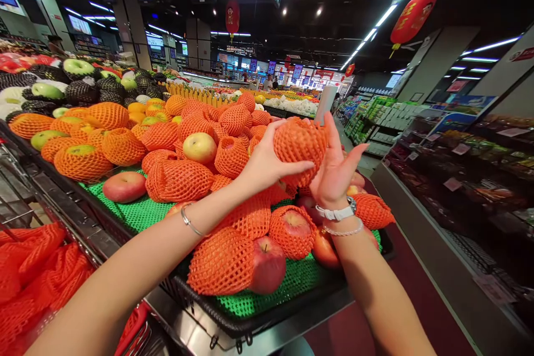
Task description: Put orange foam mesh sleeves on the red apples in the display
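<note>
Both my hands hold up one fruit wrapped in an orange foam net (pixel 299 143) above a produce display. My left hand (pixel 267 164) curls round its left and underside. My right hand (pixel 336 169) presses against its right side, palm toward it, fingers stretched upward. Below them lie red apples (pixel 267 264), several in the same orange net sleeves (pixel 221 261), on a green mesh mat (pixel 142 211). A bare yellow apple (pixel 200 147) sits on the pile to the left.
A black tray rim and metal frame (pixel 233 328) edge the display. Loose orange nets (pixel 29 278) fill a cart at lower left. Green fruit in black nets (pixel 79 89) lies far left. Shelves (pixel 471 178) line the aisle on the right.
</note>
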The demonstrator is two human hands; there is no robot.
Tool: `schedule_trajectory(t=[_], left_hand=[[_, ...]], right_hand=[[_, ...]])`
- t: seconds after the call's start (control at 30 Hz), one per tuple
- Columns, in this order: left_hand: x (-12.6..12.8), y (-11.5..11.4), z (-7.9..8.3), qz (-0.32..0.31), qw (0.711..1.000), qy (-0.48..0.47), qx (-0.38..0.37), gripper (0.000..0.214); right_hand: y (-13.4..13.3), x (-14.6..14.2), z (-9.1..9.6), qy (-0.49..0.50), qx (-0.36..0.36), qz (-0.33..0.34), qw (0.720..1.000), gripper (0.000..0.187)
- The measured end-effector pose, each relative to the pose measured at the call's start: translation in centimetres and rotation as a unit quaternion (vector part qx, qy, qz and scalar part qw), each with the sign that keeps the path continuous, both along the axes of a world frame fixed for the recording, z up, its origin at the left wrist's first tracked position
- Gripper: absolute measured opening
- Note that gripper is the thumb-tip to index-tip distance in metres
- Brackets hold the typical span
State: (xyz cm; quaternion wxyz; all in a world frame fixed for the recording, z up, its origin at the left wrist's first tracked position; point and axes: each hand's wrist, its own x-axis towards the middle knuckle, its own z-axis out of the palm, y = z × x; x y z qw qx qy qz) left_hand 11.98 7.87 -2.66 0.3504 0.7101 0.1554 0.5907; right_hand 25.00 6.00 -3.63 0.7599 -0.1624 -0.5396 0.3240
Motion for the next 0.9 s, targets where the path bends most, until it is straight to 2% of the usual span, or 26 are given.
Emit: schedule_trajectory(t=[0.07,0.13,0.2,0.23,0.33,0.43,0.57,0.67,0.77,0.83,0.9], left_hand=[[-0.2,0.4,0.4,-0.071,0.982,-0.083,-0.153,0.069],[-0.7,0.8,1.0,-0.138,0.943,-0.145,-0.267,0.055],[-1.3,1.1,1.7,-0.166,0.912,-0.184,-0.328,0.042],[-1.6,1.2,2.0,-0.168,0.904,-0.197,-0.34,0.038],[-2.0,1.4,2.3,-0.155,0.906,-0.215,-0.33,0.041],[-2.1,1.6,2.1,-0.159,0.916,-0.199,-0.31,0.05],[-2.6,2.0,1.9,-0.193,0.915,-0.135,-0.327,0.05],[-3.1,2.1,2.1,-0.21,0.929,-0.082,-0.294,0.066],[-3.3,2.0,2.3,-0.196,0.954,-0.024,-0.226,0.083],[-3.4,2.1,2.2,-0.182,0.964,0.025,-0.192,0.085],[-3.4,2.4,2.1,-0.149,0.971,0.072,-0.174,0.08]], right_hand=[[0.1,1.4,0.4,-0.027,-0.005,-0.039,0.999,0.06],[-0.3,2.7,1.0,-0.029,-0.008,-0.124,0.992,0.046],[-1.1,3.4,2.1,-0.052,0.008,-0.201,0.978,0.033],[-1.7,3.3,2.8,-0.079,0.016,-0.219,0.972,0.028],[-3.2,1.2,4.8,-0.181,0.021,-0.232,0.956,0.024],[-3.2,-2.4,5.5,-0.229,0.036,-0.239,0.943,0.023],[-0.9,-5.8,3.8,-0.264,0.05,-0.25,0.93,0.038],[1.0,-5.8,1.6,-0.29,0.061,-0.259,0.919,0.063],[1.9,-4.4,0.3,-0.231,0.067,-0.281,0.929,0.069],[2.1,-3.4,0.3,-0.15,0.053,-0.276,0.948,0.066],[2.3,-2.7,0.6,-0.055,0.025,-0.239,0.969,0.062]])
